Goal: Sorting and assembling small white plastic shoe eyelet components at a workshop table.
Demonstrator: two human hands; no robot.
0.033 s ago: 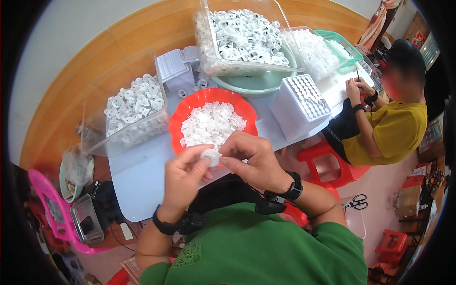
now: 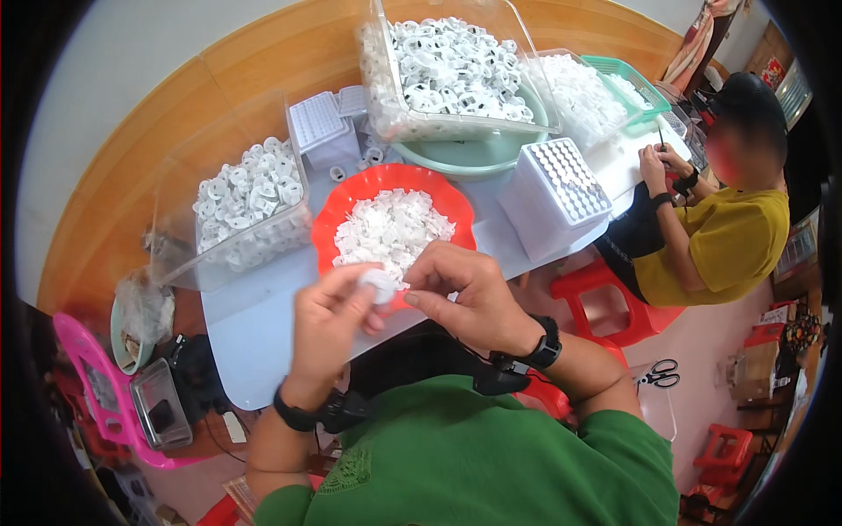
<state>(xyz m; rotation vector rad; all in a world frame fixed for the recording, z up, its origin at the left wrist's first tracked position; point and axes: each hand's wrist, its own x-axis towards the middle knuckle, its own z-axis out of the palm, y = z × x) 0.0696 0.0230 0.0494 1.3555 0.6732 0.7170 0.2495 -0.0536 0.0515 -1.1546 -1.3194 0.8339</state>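
My left hand pinches a small round white plastic piece between thumb and fingers. Just right of it is my right hand, thumb and forefinger drawn together; whatever sits between those fingertips is too small to make out. A narrow gap separates the fingertips from the round piece. Both hands are over the near edge of a red scalloped bowl, which holds a heap of small white plastic bits.
At the left stands a clear bin of round white parts. Behind the bowl, a larger clear bin rests on a green basin. White boxes with gridded tops flank the bowl. A co-worker in yellow sits at the right.
My left hand has shifted slightly left with the round white piece, widening the gap to my right fingertips. My right hand has stayed nearly in place.
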